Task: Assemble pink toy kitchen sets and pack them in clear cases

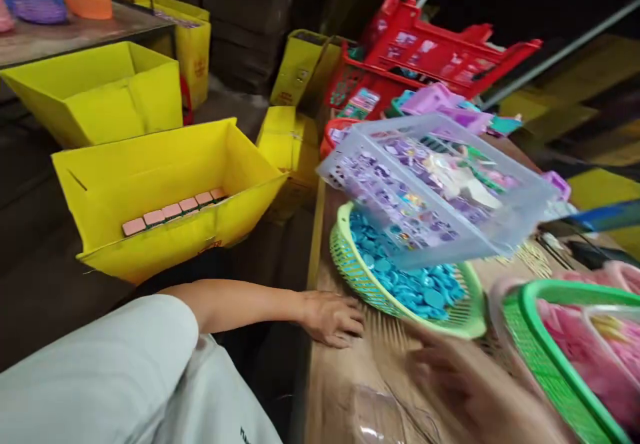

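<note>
My left hand [333, 317] rests palm down on the wooden table [340, 391] near its edge, fingers slightly bent and apart, with nothing visible in them. Just beyond its fingertips is a light green basket [350, 274] of shiny turquoise pieces [433, 297]. A translucent plastic bin [480, 221] of small purple parts sits tilted over the basket's far side. My right hand [460, 377], smeared by motion, is at the basket's near side; whether it touches the basket or holds anything is unclear. A clear plastic piece [377, 417] lies on the table between my hands.
On the right stands a green basket [530, 337] with pink pieces. Red crates [435, 51] and purple trays [445, 107] are stacked at the far end. Left of the table, an open yellow box [150, 171] holds a row of pink-topped items [173, 211]; more yellow boxes stand behind.
</note>
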Demonstrator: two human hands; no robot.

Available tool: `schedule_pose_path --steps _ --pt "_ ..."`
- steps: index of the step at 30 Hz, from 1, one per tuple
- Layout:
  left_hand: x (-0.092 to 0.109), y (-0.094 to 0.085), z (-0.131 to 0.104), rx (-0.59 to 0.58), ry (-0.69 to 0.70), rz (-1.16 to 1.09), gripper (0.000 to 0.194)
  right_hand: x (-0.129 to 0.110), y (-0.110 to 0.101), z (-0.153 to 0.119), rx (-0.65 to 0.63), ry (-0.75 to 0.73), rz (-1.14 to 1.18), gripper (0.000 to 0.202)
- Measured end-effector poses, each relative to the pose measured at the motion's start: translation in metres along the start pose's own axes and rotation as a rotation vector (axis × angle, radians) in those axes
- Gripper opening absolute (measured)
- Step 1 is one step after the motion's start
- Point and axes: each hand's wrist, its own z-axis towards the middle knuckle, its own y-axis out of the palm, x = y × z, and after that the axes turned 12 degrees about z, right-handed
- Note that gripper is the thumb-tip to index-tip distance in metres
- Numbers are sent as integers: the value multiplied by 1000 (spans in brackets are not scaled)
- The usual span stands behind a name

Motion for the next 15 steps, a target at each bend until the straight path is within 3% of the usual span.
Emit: schedule_pose_path --steps 3,5,6,9,11,14,15 --pt "4 -23 -50 32 -72 124 23 -5 62 -26 -271 -107 6 34" --pt "0 -51 -117 87 -137 187 28 6 88 -41 -391 -151 -11 35" --pt "-4 -68 -159 106 -240 208 29 12 97 -47 -407 -174 -25 36" --pt "-6 -119 -292 131 -773 350 32 26 114 -59 -265 -212 -125 34" --pt "2 -144 -371 29 -1071 429 48 25 124 -62 -108 -192 -212 36" --pt "16 -153 -457 -275 -1259 374 58 16 143 -64 3 -118 -297 48" --pt "17 -151 -477 -312 -1308 360 61 13 149 -63 21 -89 -324 49"
